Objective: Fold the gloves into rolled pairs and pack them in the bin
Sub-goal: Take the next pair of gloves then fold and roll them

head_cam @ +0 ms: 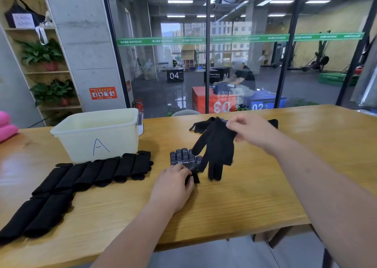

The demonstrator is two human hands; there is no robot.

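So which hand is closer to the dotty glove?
Left. The left hand grips the dotted glove by its cuff; the right hand is farther back, pinching up a plain black glove.

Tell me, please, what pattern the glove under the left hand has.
That glove is black with small white dots; the head view shows it.

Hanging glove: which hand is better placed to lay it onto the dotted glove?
Right, probably. The right hand pinches the hanging glove by its cuff, and it dangles just beside the dotted glove; the left hand holds that glove's cuff end.
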